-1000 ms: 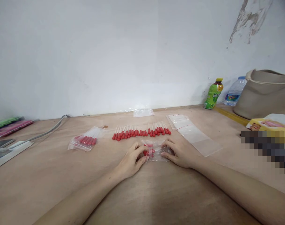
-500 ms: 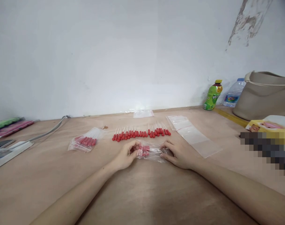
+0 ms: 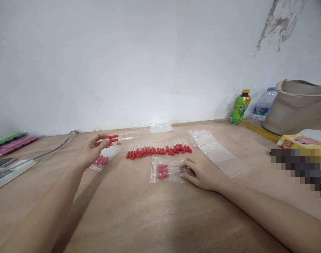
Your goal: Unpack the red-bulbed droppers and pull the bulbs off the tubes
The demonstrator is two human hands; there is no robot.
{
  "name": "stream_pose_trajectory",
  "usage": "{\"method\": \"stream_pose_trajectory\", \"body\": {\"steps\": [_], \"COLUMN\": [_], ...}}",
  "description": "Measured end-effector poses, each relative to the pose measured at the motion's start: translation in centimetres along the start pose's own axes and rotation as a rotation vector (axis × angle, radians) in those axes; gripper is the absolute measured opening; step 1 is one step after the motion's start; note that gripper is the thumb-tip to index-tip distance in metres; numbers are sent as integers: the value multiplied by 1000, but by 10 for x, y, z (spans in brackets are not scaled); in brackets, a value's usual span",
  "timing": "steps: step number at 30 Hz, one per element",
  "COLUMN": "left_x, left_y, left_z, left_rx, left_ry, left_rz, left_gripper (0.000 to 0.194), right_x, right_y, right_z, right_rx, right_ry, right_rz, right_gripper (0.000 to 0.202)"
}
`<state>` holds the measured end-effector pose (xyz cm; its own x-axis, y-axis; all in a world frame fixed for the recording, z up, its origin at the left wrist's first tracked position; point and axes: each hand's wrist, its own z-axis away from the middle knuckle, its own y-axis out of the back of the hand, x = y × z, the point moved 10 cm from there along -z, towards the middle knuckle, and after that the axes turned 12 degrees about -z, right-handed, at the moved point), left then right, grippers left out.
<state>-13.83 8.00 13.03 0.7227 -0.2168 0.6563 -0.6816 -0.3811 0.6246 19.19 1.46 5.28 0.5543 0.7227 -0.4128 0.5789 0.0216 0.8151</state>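
My left hand (image 3: 93, 149) is raised at the left, its fingers closed on two glass droppers (image 3: 112, 138) with red rubber bulbs, their thin tips pointing right. Under it lies a filled zip bag (image 3: 104, 157) with red-bulbed droppers inside, partly hidden by the hand. My right hand (image 3: 201, 172) pinches the right end of a clear zip bag (image 3: 173, 177), which lies flat in front of me. Three red bulbs show inside that bag, towards its red-lined left edge. Behind it stretches a row of loose droppers (image 3: 151, 150), bulbs towards me.
Flat plastic zip bags (image 3: 215, 151) lie right of the row, and another bag (image 3: 161, 128) is by the wall. A green bottle (image 3: 239, 109), a water bottle (image 3: 264, 105) and a beige bin (image 3: 297, 105) stand back right. A grey cable (image 3: 57, 146) runs at the left.
My left hand has let go of the middle zip bag and moved left and back, now holding two droppers. The bag's left end has spread flat. My right hand stays put.
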Motion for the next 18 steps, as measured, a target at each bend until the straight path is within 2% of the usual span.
{"method": "stream_pose_trajectory", "body": {"steps": [2, 4, 8, 11, 16, 18], "left_x": [-17, -24, -4, 10, 10, 10], "left_y": [-2, -18, -52, -67, -77, -77], "left_z": [-1, 2, 19, 30, 32, 33], "left_rx": [114, 145, 187, 173, 75, 74], "left_ry": [22, -2, -245, -393, -464, -482], "left_rz": [-35, -146, -458, -587, -620, -590], "left_gripper": [34, 30, 23, 25, 27, 27], "right_x": [1, 1, 1, 0, 2, 3], "right_y": [-1, -1, -1, -1, -2, -2], "right_z": [0, 0, 0, 0, 0, 0], "right_rx": [0, 1, -5, -15, -20, -16], "right_ry": [0, -5, -20, -26, -34, -39], "right_rz": [-14, -21, -12, -5, -5, -8], "right_gripper": [18, 18, 18, 17, 18, 18]}}
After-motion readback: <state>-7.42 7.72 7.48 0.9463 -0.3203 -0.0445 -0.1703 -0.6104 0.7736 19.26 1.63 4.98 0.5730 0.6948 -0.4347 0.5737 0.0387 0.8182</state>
